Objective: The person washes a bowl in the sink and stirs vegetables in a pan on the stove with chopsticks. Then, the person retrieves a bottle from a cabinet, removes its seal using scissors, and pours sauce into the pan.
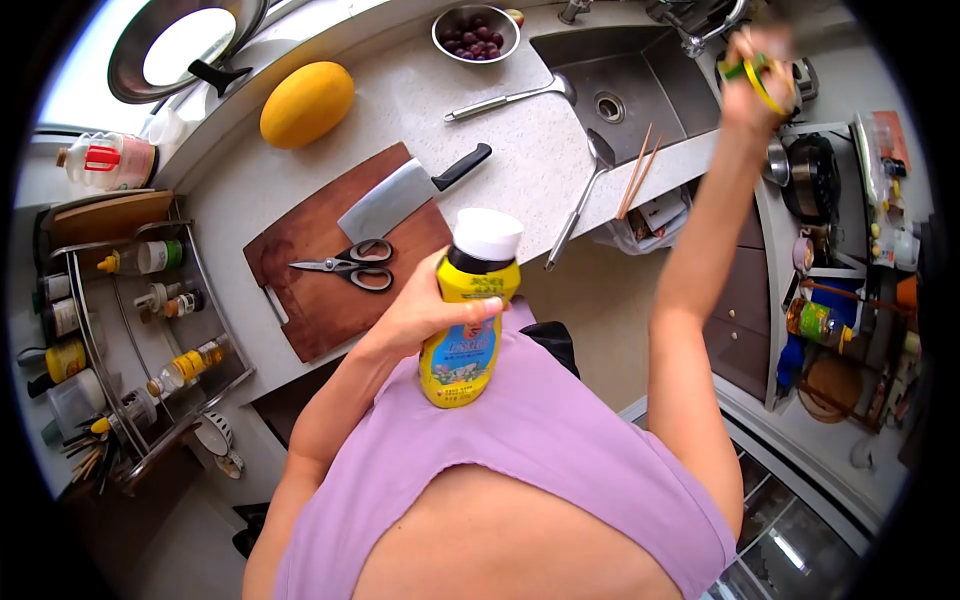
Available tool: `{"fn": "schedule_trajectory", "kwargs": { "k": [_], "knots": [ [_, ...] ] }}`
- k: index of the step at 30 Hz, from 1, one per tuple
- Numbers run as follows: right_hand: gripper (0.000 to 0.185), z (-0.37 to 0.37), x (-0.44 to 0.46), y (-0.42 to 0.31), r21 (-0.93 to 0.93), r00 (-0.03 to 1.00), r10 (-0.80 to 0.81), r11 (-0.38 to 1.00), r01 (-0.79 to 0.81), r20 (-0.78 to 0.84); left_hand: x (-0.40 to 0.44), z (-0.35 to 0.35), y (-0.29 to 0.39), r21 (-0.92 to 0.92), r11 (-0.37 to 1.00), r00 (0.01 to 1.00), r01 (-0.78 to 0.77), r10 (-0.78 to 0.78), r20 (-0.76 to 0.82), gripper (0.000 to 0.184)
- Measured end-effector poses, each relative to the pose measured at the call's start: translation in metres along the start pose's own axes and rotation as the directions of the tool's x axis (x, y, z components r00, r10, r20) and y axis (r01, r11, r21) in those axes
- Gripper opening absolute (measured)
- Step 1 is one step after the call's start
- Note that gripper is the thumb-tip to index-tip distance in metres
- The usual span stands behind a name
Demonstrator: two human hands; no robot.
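Note:
My left hand [432, 312] is wrapped round a yellow squeeze bottle [462, 350] with a white cap and a blue label. The bottle stands nearly upright in front of my chest, its cap on. Far to the right, my stretched-out right hand [755, 85] is blurred beyond the sink, with a thin yellow and green strip [762, 92] in its fingers. Below the cutting board's far corner, scissors [352, 266] lie on the brown cutting board [330, 325]. A cleaver [390, 198] rests across the board's edge, its black handle over the counter.
A yellow melon [307, 105] and a metal bowl of dark round fruit [476, 35] sit at the back. A ladle [515, 98], a spatula [578, 215] and chopsticks [638, 172] lie near the sink [650, 95]. A bottle rack [200, 270] stands left.

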State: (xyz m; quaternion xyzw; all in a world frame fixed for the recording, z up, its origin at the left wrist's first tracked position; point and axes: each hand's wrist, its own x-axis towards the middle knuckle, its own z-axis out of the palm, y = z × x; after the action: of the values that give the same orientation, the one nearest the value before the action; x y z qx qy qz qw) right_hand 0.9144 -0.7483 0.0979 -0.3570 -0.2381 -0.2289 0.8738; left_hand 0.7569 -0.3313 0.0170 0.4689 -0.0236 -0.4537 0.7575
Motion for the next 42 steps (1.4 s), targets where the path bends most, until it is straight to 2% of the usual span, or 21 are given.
{"fn": "schedule_trajectory", "kwargs": {
  "k": [3, 4, 5, 6, 11, 12, 14, 15, 17, 18, 19, 20, 22, 24, 26, 28, 33, 35, 39, 41, 42],
  "knots": [
    [0.025, -0.057, -0.07, -0.05, -0.385, 0.891, 0.022, 0.897, -0.218, -0.453, 0.005, -0.006, 0.003, -0.027, 0.999, 0.996, -0.027, 0.024, -0.09, 0.07],
    [0.025, -0.115, -0.1, -0.071, -0.317, 0.851, 0.092, 0.903, -0.29, -0.517, 0.004, -0.008, 0.007, -0.023, 0.998, 0.989, -0.056, 0.053, -0.135, 0.061],
    [0.021, -0.108, -0.124, -0.064, -0.393, 0.565, -0.106, 0.82, -0.416, -0.818, 0.006, -0.008, 0.012, -0.024, 0.996, 0.985, -0.082, 0.078, -0.151, 0.052],
    [0.016, -0.165, -0.161, -0.08, -0.333, 0.633, -0.053, 0.883, -0.331, -0.772, 0.003, -0.006, 0.014, -0.02, 0.994, 0.964, -0.11, 0.102, -0.244, 0.059],
    [0.017, -0.337, -0.279, -0.067, -0.298, -0.098, -0.389, 0.823, -0.483, -0.916, -0.014, -0.024, 0.022, 0.184, 0.929, 0.794, -0.32, 0.369, -0.483, 0.073],
    [0.017, -0.345, -0.279, -0.067, -0.286, -0.097, -0.378, 0.823, -0.49, -0.921, -0.015, -0.034, 0.023, 0.212, 0.908, 0.738, -0.362, 0.418, -0.53, 0.072],
    [0.05, -0.357, -0.293, -0.043, -0.25, -0.137, -0.373, 0.81, -0.531, -0.918, -0.031, -0.043, 0.021, 0.302, 0.866, 0.577, -0.399, 0.493, -0.651, 0.069],
    [0.074, -0.338, -0.291, -0.037, -0.165, -0.034, -0.225, 0.803, -0.573, -0.974, -0.039, -0.049, 0.022, 0.362, 0.844, 0.473, -0.396, 0.525, -0.708, 0.068],
    [0.079, -0.307, -0.278, -0.035, 0.058, -0.046, 0.037, 0.759, -0.649, -0.998, -0.062, -0.069, 0.013, 0.46, 0.782, 0.267, -0.421, 0.591, -0.761, 0.063],
    [0.075, -0.299, -0.273, -0.025, -0.094, -0.013, -0.166, 0.62, -0.779, -0.986, -0.071, -0.074, 0.01, 0.517, 0.746, 0.155, -0.419, 0.62, -0.769, 0.061],
    [0.063, -0.289, -0.273, -0.016, -0.225, 0.159, -0.476, 0.085, -0.971, -0.865, -0.08, -0.079, 0.005, 0.57, 0.711, 0.047, -0.412, 0.641, -0.766, 0.06],
    [0.046, -0.285, -0.284, 0.002, -0.467, 0.553, -0.598, -0.312, -0.827, -0.58, -0.089, -0.084, 0.0, 0.619, 0.685, -0.047, -0.384, 0.656, -0.754, 0.06],
    [0.024, -0.228, -0.288, 0.061, -0.886, 0.849, -0.376, -0.128, -0.445, -0.372, -0.106, -0.095, -0.013, 0.668, 0.655, -0.182, -0.353, 0.653, -0.735, 0.063],
    [0.018, -0.081, -0.274, 0.119, -0.76, 0.8, 0.347, 0.28, -0.587, -0.489, -0.12, -0.113, -0.032, 0.715, 0.622, -0.275, -0.32, 0.661, -0.698, 0.063],
    [0.027, -0.003, -0.299, 0.172, -0.811, 0.578, 0.812, 0.281, -0.514, -0.085, -0.124, -0.123, -0.042, 0.743, 0.616, -0.353, -0.262, 0.655, -0.668, 0.061],
    [0.026, 0.06, -0.322, 0.22, -0.835, 0.364, 0.774, 0.549, 0.02, 0.518, -0.121, -0.133, -0.052, 0.753, 0.603, -0.412, -0.262, 0.636, -0.653, 0.06],
    [0.022, 0.132, -0.4, 0.295, -0.33, 0.015, 0.416, 0.699, 0.634, 0.909, -0.117, -0.167, -0.088, 0.643, 0.68, -0.392, -0.352, 0.517, -0.761, 0.064],
    [0.02, 0.137, -0.407, 0.309, -0.286, -0.026, 0.386, 0.725, 0.627, 0.922, -0.105, -0.168, -0.09, 0.688, 0.633, -0.457, -0.355, 0.525, -0.718, 0.05],
    [0.016, 0.135, -0.413, 0.309, -0.324, -0.068, 0.452, 0.728, 0.604, 0.889, -0.098, -0.174, -0.093, 0.711, 0.623, -0.423, -0.325, 0.577, -0.699, 0.06],
    [0.012, 0.136, -0.407, 0.297, -0.517, 0.045, 0.564, 0.717, 0.468, 0.824, -0.102, -0.195, -0.107, 0.692, 0.673, -0.43, -0.263, 0.56, -0.708, 0.069],
    [0.01, 0.134, -0.396, 0.286, -0.635, 0.205, 0.606, 0.683, 0.36, 0.768, -0.102, -0.18, -0.093, 0.626, 0.693, -0.394, -0.358, 0.496, -0.774, 0.07]
  ]
}}
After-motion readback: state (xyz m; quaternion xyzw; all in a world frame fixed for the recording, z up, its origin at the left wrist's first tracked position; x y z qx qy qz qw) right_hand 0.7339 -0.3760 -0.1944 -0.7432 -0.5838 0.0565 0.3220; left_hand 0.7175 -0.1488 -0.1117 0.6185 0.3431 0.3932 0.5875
